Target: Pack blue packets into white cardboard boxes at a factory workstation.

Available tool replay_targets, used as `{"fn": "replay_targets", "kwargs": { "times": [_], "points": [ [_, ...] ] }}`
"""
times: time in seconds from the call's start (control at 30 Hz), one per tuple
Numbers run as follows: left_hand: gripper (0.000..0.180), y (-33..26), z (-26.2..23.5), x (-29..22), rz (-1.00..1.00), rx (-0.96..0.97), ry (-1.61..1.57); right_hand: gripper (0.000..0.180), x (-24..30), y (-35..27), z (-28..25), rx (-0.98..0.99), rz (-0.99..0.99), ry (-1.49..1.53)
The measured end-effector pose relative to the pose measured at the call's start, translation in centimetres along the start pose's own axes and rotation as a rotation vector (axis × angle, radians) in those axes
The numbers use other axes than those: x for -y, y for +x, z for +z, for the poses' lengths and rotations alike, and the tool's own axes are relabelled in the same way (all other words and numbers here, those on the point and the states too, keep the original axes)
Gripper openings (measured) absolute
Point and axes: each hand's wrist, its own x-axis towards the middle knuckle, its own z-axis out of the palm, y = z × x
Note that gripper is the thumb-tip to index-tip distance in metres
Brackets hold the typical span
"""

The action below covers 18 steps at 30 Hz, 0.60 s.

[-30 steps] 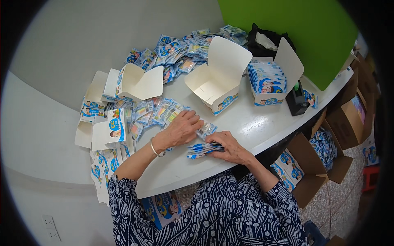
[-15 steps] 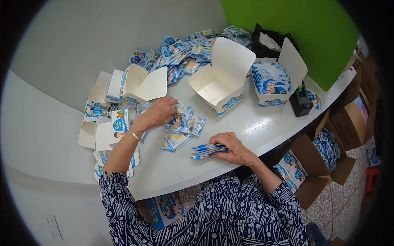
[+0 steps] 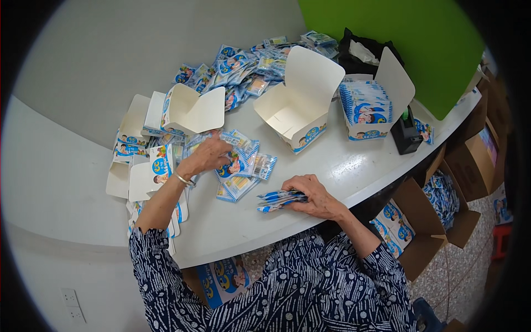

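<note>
In my right hand is a small stack of flat blue-and-white sachets, gripped between thumb and fingers just above the table near its front edge. My left hand reaches over the loose sachets in the middle of the table. Its fingers are bent and spread apart, with the tips at the sachets, and nothing shows lifted in them. Beyond my right hand stands an open white carton, its lid raised and its inside bare. To its right, a second open carton is packed with upright rows of sachets.
A large heap of sachets lies along the back wall. Several open white cartons cluster at the left. A black tape dispenser and a black bag stand at the right. Brown cardboard boxes sit below the table's right edge.
My left hand has shifted slightly to the left over the loose sachets, and its fingers have spread. The right hand keeps its stack in nearly the same place.
</note>
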Motion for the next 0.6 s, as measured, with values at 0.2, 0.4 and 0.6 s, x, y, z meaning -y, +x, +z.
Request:
{"fn": "replay_targets", "kwargs": {
  "times": [0.2, 0.4, 0.6],
  "points": [
    [0.025, -3.0, -4.0, -0.4, -0.132, -0.359, -0.66, 0.036, -0.2, -0.1, 0.0, -0.005, -0.007, 0.0],
    [0.017, -1.3, -3.7, -1.8, -0.285, -0.227, -0.982, 0.036, -0.2, -0.3, 0.0, -0.004, 0.003, -0.007],
    [0.021, 1.6, -1.3, 1.9, -0.23, -0.277, -0.846, 0.035, 0.1, 0.0, 0.1, 0.001, -0.002, 0.002]
  ]
}}
